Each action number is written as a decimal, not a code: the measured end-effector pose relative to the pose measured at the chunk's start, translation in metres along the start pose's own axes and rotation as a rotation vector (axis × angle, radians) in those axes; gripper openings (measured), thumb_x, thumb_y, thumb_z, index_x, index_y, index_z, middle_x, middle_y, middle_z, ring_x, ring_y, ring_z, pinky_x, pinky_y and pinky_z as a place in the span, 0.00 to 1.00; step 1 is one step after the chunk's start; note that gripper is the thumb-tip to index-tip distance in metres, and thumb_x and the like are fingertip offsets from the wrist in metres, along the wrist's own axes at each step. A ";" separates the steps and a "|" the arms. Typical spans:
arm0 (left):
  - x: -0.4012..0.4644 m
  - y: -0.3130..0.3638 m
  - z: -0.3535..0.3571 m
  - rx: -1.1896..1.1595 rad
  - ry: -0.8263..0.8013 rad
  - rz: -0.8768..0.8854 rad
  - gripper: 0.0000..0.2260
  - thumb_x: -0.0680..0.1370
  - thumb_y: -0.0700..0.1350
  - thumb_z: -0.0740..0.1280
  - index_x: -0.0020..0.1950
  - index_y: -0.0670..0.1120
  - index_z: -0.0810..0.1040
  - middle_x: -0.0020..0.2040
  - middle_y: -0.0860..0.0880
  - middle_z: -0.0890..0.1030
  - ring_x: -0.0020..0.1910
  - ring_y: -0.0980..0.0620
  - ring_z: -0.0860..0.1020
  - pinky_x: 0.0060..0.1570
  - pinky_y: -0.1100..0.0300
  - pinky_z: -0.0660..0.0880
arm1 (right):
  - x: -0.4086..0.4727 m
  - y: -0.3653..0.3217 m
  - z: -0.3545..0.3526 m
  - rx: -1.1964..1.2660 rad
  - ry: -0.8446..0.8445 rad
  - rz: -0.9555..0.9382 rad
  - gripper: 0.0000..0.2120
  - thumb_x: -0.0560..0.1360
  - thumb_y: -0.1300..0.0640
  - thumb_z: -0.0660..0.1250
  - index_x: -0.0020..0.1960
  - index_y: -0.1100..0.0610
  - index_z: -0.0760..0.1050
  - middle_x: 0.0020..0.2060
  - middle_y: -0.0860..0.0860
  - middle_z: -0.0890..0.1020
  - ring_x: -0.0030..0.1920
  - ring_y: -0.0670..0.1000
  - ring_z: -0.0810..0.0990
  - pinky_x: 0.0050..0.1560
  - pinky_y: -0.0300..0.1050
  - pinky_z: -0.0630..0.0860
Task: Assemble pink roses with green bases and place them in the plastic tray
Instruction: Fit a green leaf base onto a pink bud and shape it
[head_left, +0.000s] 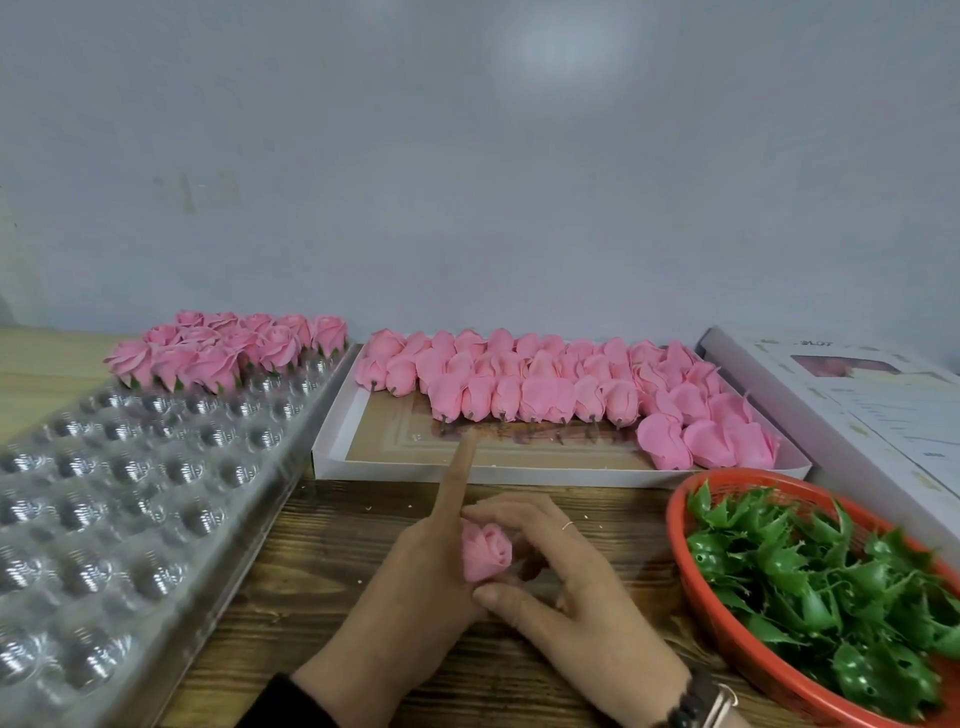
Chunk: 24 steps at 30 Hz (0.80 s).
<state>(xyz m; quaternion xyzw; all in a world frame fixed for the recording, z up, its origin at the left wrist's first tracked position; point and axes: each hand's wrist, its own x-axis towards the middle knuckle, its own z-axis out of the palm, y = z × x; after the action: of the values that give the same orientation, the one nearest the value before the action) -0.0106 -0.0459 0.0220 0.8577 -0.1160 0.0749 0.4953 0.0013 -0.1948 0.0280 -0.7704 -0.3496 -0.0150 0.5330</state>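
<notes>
Pink rose (485, 552) cupped between left hand (415, 582) and right hand (561, 577).

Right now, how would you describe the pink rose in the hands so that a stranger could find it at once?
Start at the brown wooden table, in front of the white cardboard box of pink rosebuds. There the left hand and right hand meet around one pink rose. It is the only rose that is held; all others lie in the box or the clear tray.

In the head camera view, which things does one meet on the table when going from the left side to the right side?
Clear plastic tray with finished roses at its far end → shallow white box of pink rose buds → orange basket of green bases, with a white carton behind it.
</notes>
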 end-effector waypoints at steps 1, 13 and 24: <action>0.000 -0.001 0.001 0.038 -0.022 0.005 0.48 0.70 0.41 0.71 0.66 0.72 0.38 0.43 0.55 0.82 0.43 0.62 0.79 0.46 0.70 0.73 | 0.000 0.000 -0.001 0.000 -0.004 0.014 0.21 0.68 0.59 0.70 0.57 0.41 0.74 0.53 0.38 0.75 0.54 0.39 0.75 0.48 0.29 0.70; 0.001 0.003 0.004 0.033 -0.121 -0.029 0.48 0.68 0.48 0.74 0.67 0.71 0.38 0.34 0.57 0.79 0.36 0.62 0.76 0.40 0.72 0.71 | 0.002 0.004 -0.003 0.159 0.035 0.158 0.10 0.63 0.60 0.74 0.40 0.47 0.80 0.33 0.48 0.76 0.34 0.46 0.72 0.36 0.37 0.69; 0.000 0.009 -0.005 0.088 -0.129 -0.098 0.49 0.60 0.54 0.79 0.66 0.74 0.46 0.46 0.61 0.78 0.50 0.65 0.75 0.53 0.70 0.70 | 0.005 0.008 -0.004 0.422 0.200 0.280 0.12 0.65 0.73 0.72 0.31 0.57 0.77 0.21 0.46 0.72 0.25 0.42 0.68 0.29 0.32 0.67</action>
<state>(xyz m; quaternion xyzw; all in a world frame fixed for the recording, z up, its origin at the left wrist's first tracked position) -0.0127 -0.0460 0.0319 0.8864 -0.1019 0.0002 0.4515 0.0109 -0.1967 0.0254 -0.6778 -0.1806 0.0562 0.7105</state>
